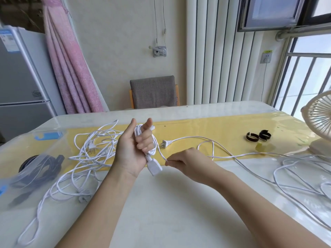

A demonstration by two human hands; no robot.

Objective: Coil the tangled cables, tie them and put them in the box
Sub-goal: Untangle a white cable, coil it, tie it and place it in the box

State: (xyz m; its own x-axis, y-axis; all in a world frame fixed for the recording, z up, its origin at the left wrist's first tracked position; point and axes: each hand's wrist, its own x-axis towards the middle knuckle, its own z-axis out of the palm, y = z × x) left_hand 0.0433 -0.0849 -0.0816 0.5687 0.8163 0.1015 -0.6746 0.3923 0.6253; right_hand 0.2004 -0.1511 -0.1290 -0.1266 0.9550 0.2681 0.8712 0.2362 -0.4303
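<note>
My left hand [131, 149] is raised at the table's middle and grips a small coil of white cable [154, 149]; its white socket end [154, 167] hangs below the palm. My right hand [182, 161] pinches the same cable just right of the coil. From there the cable trails right across the table [250, 154]. A white two-pin plug [165, 143] lies just beyond my hands. A tangle of white cables [93, 154] lies to the left. A clear plastic box [26, 169] at the left edge holds a coiled black cable [43, 167]. Two black strap ties [258, 136] lie at the right.
A white desk fan [320, 122] stands at the table's right edge. A yellow strip [215, 129] runs across the white table. A small yellow piece [259, 146] lies near the ties. A grey chair [154, 92] stands behind the table, with a fridge [19, 83] far left.
</note>
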